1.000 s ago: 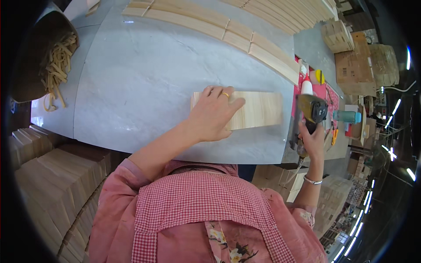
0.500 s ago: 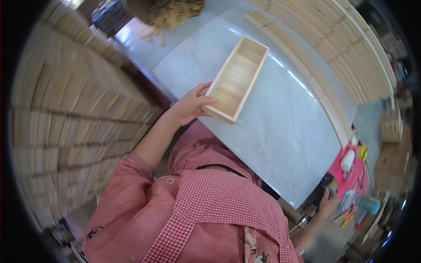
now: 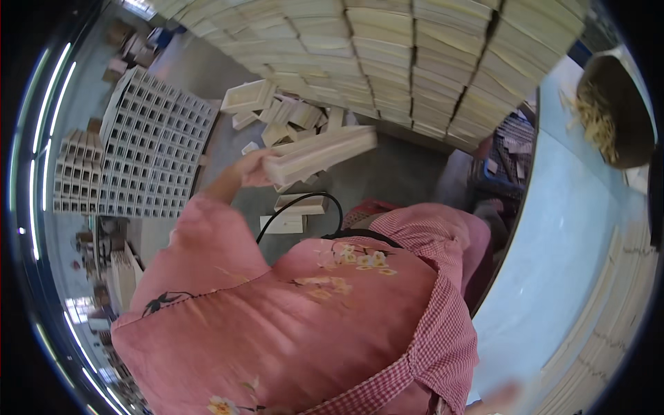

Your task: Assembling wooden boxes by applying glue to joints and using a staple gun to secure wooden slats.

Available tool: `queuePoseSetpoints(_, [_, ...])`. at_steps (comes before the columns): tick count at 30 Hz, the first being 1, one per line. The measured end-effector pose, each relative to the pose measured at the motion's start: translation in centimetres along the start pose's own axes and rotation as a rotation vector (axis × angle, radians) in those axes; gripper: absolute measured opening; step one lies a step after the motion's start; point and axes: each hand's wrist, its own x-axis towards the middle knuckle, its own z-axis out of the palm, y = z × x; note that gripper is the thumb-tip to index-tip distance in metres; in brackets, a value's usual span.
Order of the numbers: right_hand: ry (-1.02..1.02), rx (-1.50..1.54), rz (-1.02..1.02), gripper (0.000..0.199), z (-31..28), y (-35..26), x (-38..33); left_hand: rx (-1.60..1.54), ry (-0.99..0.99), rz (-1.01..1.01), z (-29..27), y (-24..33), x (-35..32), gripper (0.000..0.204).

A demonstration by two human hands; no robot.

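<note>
My left hand (image 3: 254, 169) is closed on one end of a long, shallow box of pale wood (image 3: 321, 153), held out to my left over the floor. The box is tilted and somewhat blurred. Just beyond it lies a loose heap of similar wooden boxes (image 3: 249, 95), jumbled on the grey floor. Another wooden box (image 3: 304, 203) rests on the floor below the held one. At the lower right edge, my right hand (image 3: 501, 398) is smeared by motion beside the table, and its fingers cannot be made out.
A light-topped table (image 3: 532, 263) runs along my right, with wooden strips (image 3: 602, 318) on its far side. On it stands a brown container (image 3: 622, 114) of pale curled pieces. Tall wood stacks (image 3: 387, 62) rise ahead; stacked boxes (image 3: 152, 142) stand left. A black hoop (image 3: 337, 207) curves near my waist.
My view has swung left from the table to the floor and stacks. My left hand has carried the wooden box off from above the table to over the floor beside the heap.
</note>
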Motion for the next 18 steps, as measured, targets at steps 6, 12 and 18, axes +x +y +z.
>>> queuePoseSetpoints(6, [-0.104,0.066,-0.072,0.04,2.8,-5.2,0.7,-0.447,0.365,0.31,-9.3,-6.8,-1.2,0.043])
queuePoseSetpoints(12, [-0.145,0.096,-0.098,0.041,4.3,-8.1,1.3,-0.952,0.538,0.798,-14.8,2.8,4.3,0.043])
queuePoseSetpoints(18, [-0.181,0.099,-0.077,0.041,3.9,-12.0,-0.9,-1.017,0.596,0.933,-7.5,9.7,6.9,0.042])
